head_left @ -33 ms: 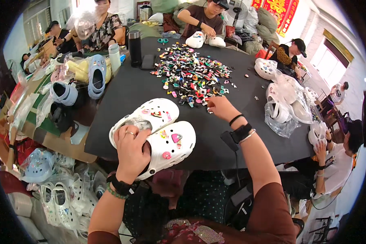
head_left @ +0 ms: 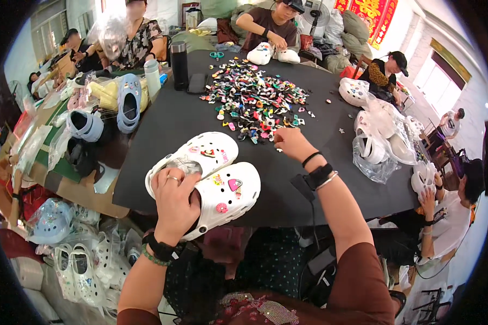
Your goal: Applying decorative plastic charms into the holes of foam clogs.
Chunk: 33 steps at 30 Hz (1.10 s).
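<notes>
A pair of white clogs with holes and colourful charms on top lies at the near side of the dark table: the near clog (head_left: 238,205) and the far clog (head_left: 212,142). My left hand (head_left: 174,201) is closed on the pair at the heel openings, its thumb inside the near clog. Some clear plastic shows by its fingers. At the near right edge of a heap of small colourful shoe charms (head_left: 257,95), my right hand (head_left: 294,143) is curled with fingertips down. Whatever its fingers hold, if anything, is hidden.
A black tumbler (head_left: 179,66) and a pale bottle (head_left: 152,77) stand at the table's far left. Bagged white clogs (head_left: 377,138) lie on the right. A co-worker across the table (head_left: 276,32) handles white clogs. Bagged footwear (head_left: 84,273) is piled at lower left.
My right hand has shifted very slightly left at the edge of the charm heap. My left hand and the clogs look nearly the same.
</notes>
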{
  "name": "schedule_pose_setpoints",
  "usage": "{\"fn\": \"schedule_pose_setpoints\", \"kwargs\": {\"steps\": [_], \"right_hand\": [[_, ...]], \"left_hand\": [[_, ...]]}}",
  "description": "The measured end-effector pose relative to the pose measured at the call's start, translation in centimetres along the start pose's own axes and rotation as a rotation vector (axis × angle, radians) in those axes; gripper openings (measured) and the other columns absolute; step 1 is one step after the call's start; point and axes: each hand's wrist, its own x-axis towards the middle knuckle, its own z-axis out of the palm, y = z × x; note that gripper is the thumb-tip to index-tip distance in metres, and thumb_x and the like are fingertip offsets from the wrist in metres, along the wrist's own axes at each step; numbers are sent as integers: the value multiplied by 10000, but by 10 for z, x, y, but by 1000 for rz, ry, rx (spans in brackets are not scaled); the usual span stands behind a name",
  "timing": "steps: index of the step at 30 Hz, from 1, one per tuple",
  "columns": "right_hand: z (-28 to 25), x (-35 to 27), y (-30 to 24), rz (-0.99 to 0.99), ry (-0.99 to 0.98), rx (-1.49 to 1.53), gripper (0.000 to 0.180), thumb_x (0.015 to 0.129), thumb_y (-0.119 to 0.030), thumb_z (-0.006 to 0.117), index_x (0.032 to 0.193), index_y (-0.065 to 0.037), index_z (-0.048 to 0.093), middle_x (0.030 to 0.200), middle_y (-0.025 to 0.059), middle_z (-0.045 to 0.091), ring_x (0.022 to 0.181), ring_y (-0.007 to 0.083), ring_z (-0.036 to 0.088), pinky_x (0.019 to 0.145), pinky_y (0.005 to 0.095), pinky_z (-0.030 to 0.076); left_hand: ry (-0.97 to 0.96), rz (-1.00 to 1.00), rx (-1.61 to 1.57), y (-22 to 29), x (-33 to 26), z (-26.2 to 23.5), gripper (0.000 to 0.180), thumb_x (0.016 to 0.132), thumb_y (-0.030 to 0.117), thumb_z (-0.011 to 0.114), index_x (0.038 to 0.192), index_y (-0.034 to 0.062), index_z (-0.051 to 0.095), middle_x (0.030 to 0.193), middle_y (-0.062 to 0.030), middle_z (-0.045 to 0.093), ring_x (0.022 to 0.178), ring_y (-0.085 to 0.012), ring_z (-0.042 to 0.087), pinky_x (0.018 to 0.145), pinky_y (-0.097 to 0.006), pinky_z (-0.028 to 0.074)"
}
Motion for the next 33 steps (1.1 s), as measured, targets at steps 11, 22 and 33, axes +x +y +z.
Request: {"fn": "schedule_pose_setpoints", "kwargs": {"steps": [11,22,33], "right_hand": [[45,45,0,88,-59,60,337,618,-133,873,830,-31,632,861,148,668,864,331,645,729,397,515],[-30,15,-86,-218,-36,317,150,809,-89,692,950,-38,705,852,125,694,778,239,673,712,340,528],[1,10,-156,-567,-120,220,105,768,-4,674,872,-6,660,846,153,680,804,315,660,725,386,524]], "left_hand": [[27,1,-14,-6,-4,1,359,610,-11,649,958,75,681,882,-79,518,953,-306,488,898,-434,338],[45,-6,-32,-6,-4,3,360,595,-13,648,939,85,688,867,-78,527,933,-307,506,894,-436,355],[-24,-87,-30,-14,3,1,345,648,83,737,986,112,673,937,-73,541,1004,-300,502,915,-445,350]]}}
